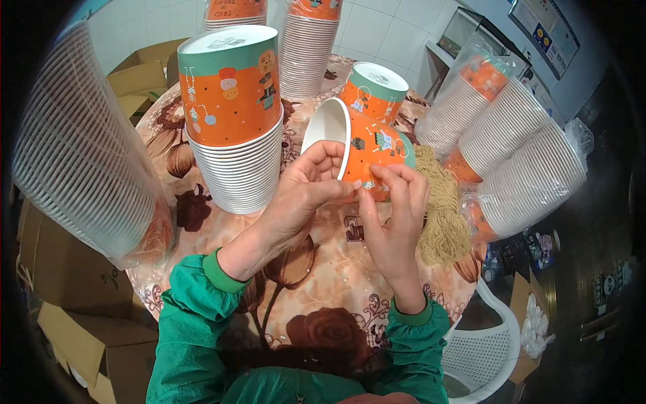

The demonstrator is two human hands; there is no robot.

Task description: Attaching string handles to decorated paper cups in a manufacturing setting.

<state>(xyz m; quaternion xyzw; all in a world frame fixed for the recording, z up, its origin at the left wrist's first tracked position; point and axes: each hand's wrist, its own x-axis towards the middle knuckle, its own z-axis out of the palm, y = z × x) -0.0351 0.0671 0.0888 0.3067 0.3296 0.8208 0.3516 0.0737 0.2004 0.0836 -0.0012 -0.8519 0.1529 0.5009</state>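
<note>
Your left hand (304, 192) holds the cup (380, 143) by its rim; your right hand (396, 219) bends narrowly at the printed side, its grip impossible to tell. On the flowered surface (323, 269), an upside-down stack (233, 158) stands left of the cup, which tilts mouth-left beside the yarn (441, 212).

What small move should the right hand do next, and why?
Perhaps the right hand should press gently on the tipped paper cup: its fingers are at the printed side, while the left hand holds the open end, which could steady it.
</note>
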